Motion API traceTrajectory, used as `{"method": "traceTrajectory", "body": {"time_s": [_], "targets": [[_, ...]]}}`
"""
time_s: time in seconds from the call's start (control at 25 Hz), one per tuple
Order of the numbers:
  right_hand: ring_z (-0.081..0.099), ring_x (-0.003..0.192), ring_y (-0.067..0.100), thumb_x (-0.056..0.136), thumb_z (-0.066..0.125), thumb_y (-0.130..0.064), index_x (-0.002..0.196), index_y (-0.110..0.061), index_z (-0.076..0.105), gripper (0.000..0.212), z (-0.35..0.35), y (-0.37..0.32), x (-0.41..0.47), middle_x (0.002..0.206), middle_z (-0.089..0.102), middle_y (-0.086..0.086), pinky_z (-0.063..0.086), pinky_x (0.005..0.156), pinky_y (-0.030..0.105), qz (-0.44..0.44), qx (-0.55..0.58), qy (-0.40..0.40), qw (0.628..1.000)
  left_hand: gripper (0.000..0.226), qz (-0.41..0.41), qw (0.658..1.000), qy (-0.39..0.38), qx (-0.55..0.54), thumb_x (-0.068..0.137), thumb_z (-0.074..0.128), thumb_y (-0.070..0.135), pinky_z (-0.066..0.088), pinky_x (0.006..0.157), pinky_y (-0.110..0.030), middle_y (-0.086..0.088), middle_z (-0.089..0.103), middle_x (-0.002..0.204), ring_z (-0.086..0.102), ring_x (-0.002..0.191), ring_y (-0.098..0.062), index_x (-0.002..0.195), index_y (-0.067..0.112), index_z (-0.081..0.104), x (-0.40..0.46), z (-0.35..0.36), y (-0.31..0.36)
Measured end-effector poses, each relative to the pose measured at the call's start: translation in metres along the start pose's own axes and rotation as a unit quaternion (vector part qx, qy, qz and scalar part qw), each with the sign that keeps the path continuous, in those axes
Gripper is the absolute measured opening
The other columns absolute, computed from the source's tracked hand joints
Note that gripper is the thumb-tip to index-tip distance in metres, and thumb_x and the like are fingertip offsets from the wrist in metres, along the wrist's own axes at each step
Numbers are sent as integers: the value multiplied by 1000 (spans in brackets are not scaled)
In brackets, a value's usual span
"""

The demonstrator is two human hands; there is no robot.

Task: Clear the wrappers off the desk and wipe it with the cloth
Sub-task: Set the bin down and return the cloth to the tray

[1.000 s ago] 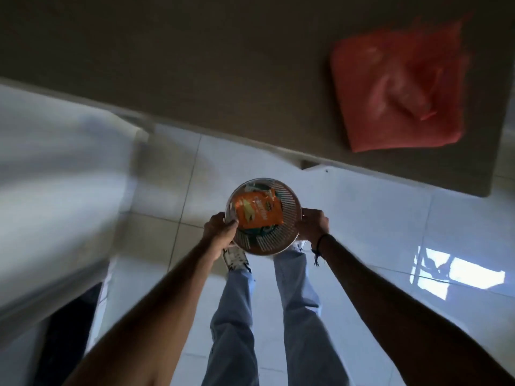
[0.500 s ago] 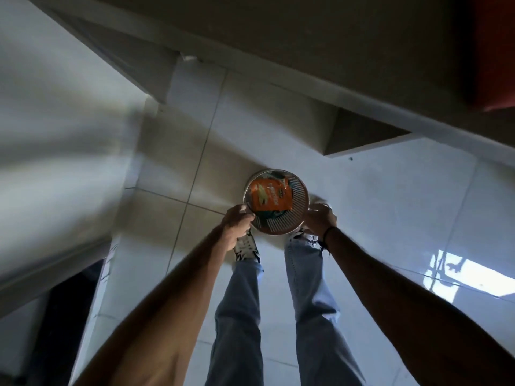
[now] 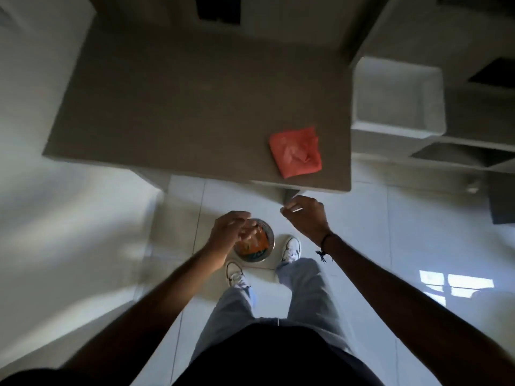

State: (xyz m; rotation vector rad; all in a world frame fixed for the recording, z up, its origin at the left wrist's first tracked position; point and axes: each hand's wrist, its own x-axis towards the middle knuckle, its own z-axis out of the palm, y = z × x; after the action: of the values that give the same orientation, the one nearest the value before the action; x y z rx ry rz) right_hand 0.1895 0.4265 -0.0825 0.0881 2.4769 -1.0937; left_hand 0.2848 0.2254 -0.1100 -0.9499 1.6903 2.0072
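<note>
A brown desk bears a red cloth; below, open left hand and loosely curled right hand hover empty over a wrapper-filled bin.

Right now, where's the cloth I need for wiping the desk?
The red cloth lies flat on the desk, near its front right corner in the head view, just beyond the right hand.
</note>
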Motion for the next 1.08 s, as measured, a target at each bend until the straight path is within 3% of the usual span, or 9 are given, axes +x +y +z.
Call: {"method": "traceTrajectory", "body": {"time_s": [0.08, 0.16, 0.28, 0.36, 0.48, 0.6, 0.72, 0.88, 1.08], "targets": [[70, 65, 13, 73, 74, -27, 70, -18, 63, 14, -30, -18, 3, 66, 69, -9, 56, 62, 26, -59, 0, 126, 990, 18, 82, 996, 38, 1, 91, 60, 5, 61, 66, -29, -5, 80, 76, 76, 71, -21, 89, 16, 74, 1, 17, 36], [68, 75, 24, 74, 71, -29, 82, -18, 61, 17, -55, -36, 18, 80, 70, 1, 48, 60, 28, -50, 8, 184, 982, 20, 140, 985, 95, 31, 90, 61, 4, 60, 75, -36, -10, 76, 77, 73, 73, -27, 83, 20, 72, 13, 40, 75], [64, 100, 35, 77, 69, -47, 118, -9, 56, 57, -78, -50, 55, 112, 64, 15, 43, 70, 31, 30, -71, 108, 991, 16, 167, 974, 103, 116, 91, 61, 1, 55, 82, -39, -23, 74, 105, 69, 93, -36, 103, 6, 70, 38, 80, 123], [65, 106, 34, 77, 67, -57, 123, -7, 57, 68, -84, -55, 74, 116, 65, 17, 50, 77, 36, 54, -73, 39, 995, 28, 173, 963, 95, 182, 90, 62, -2, 54, 96, -41, -20, 70, 123, 67, 109, -33, 117, 3, 69, 52, 104, 142], [66, 91, 23, 77, 72, -51, 102, -9, 67, 49, -83, -56, 101, 95, 68, 10, 51, 73, 33, 57, -53, 13, 997, 36, 209, 927, 116, 290, 90, 65, -4, 44, 110, -35, -22, 69, 131, 65, 123, -34, 125, -2, 69, 72, 127, 155], [57, 77, 13, 76, 76, -47, 74, -19, 63, 31, -108, -45, 140, 72, 61, -4, 44, 58, 21, 48, -23, 17, 998, 37, 201, 928, 132, 285, 82, 67, -13, 45, 98, -27, -25, 73, 120, 69, 114, -35, 119, -5, 72, 99, 156, 177], [65, 79, 15, 73, 78, -47, 89, -16, 72, 36, -155, -25, 185, 83, 71, -3, 49, 65, 25, 80, 34, 27, 996, 43, 232, 919, 105, 301, 73, 70, -5, 48, 100, -30, -22, 76, 115, 71, 107, -27, 115, -2, 76, 137, 201, 207], [68, 83, 20, 68, 79, -38, 90, -18, 71, 30, -226, 6, 240, 92, 73, 1, 55, 72, 29, 106, 68, 88, 988, 48, 216, 921, 63, 317, 77, 70, -6, 55, 102, -38, -17, 74, 118, 71, 105, -31, 123, 9, 73, 183, 286, 243], [70, 97, 23, 71, 78, -38, 96, -18, 72, 32, -285, 28, 299, 102, 75, 4, 47, 76, 22, 139, 58, 79, 985, 49, 180, 944, 14, 278, 84, 63, -12, 59, 97, -45, -13, 71, 129, 71, 106, -29, 128, 9, 68, 233, 354, 271]]}}
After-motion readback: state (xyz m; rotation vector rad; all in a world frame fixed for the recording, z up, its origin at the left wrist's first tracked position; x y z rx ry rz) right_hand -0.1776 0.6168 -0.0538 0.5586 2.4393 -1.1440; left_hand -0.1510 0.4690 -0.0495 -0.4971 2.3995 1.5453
